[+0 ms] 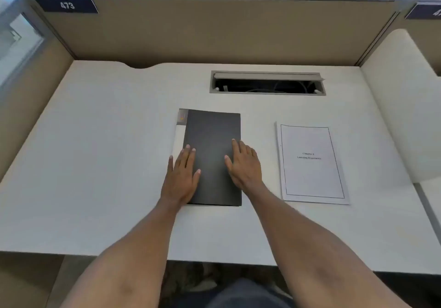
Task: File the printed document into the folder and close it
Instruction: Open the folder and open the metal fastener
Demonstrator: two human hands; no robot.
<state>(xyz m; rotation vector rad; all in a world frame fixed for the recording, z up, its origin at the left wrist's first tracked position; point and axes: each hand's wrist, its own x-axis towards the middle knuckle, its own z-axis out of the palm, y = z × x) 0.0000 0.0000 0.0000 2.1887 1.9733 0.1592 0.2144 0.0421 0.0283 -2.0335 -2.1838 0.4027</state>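
A dark grey folder [212, 135] with a white spine strip lies closed in the middle of the white desk [95, 164]. My left hand [181, 176] rests flat on its lower left part, over the spine, fingers spread. Flat on the folder's right edge lies my right hand [244, 164], fingers apart and holding nothing. The printed document [312, 164], a white stapled stack with a framed title page, lies on the desk to the right of the folder, apart from both hands.
An open cable slot [267, 84] is set into the desk behind the folder. Beige partition walls [214, 30] close the desk at the back and left. A white rounded panel [403, 107] stands on the right. Plants show above the partition.
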